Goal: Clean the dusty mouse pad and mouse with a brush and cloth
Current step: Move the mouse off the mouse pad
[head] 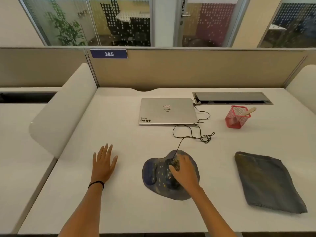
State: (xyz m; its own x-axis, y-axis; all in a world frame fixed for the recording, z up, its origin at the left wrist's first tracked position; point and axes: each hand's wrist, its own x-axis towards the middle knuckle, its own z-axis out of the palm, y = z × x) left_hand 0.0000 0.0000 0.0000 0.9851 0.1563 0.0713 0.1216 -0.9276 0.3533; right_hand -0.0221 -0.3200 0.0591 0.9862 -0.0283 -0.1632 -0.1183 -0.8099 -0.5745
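Note:
A dark blue mouse pad [153,175] speckled with yellowish dust lies on the white desk [130,137], in front of me. On it sits a black wired mouse [171,164], also dusty. My right hand [183,170] covers the mouse, fingers curled over its top and sides. My left hand [103,162] rests flat on the desk to the left, fingers spread, holding nothing. A folded grey-blue cloth [268,182] lies to the right. A brush handle [249,111] sticks out of a red mesh holder [237,118] at the back right.
A closed silver laptop [166,111] lies behind the pad. The mouse cable [193,132] loops from the mouse to the laptop's right side. A cable tray slot [232,98] sits at the back right. Beige partitions [188,69] wall the desk behind and at both sides.

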